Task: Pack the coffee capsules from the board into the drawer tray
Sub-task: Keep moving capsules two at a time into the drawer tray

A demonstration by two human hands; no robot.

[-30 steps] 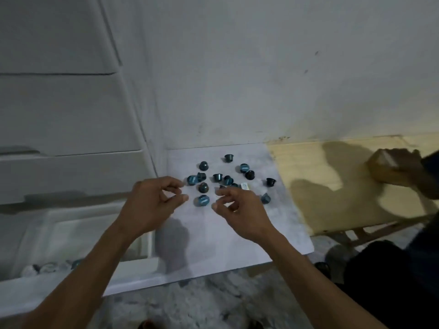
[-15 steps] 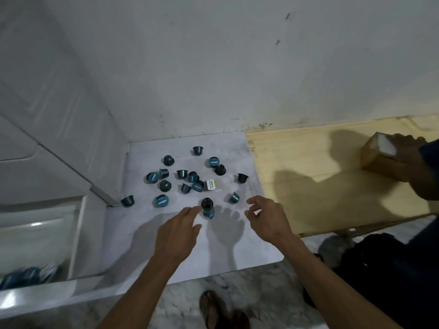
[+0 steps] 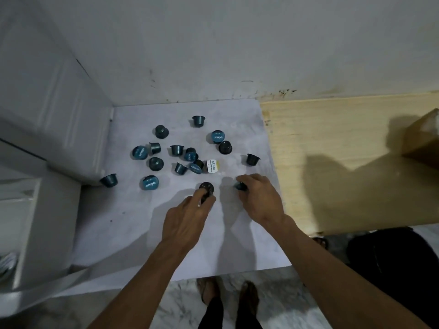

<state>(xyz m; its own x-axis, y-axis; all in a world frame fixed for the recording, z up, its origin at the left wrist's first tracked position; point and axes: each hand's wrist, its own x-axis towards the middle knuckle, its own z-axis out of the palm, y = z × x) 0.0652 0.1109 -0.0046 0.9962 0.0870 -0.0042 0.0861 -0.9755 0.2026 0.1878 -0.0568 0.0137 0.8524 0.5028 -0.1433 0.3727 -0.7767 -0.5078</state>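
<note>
Currently both hands are down on the white board (image 3: 133, 233), at the near edge of the scattered coffee capsules (image 3: 177, 150). Left hand (image 3: 185, 222): fingers pinched on a dark capsule (image 3: 204, 197), with a black one (image 3: 206, 186) just beyond the fingertips, touching or almost. Right hand (image 3: 260, 200): fingers curled around a blue capsule (image 3: 238, 186), only its tip showing past the fingers.

The other capsules sit loose in a cluster across the middle of the board, mostly teal, some upright, some on their sides with the printed foil lids facing up. One with a white lid (image 3: 212, 165) lies at the right of the cluster, just above the hands. One stray teal capsule (image 3: 109, 180) is off at the left, right beside the corner of the white drawer unit (image 3: 47, 110).

The drawer tray (image 3: 21, 233) is open at far left, mostly out of frame; contents can't be made out. Wooden surface (image 3: 344, 162) butts against the board on the right, with a cardboard box (image 3: 422, 138) at its far edge. Feet (image 3: 228, 295) on marble floor below.
</note>
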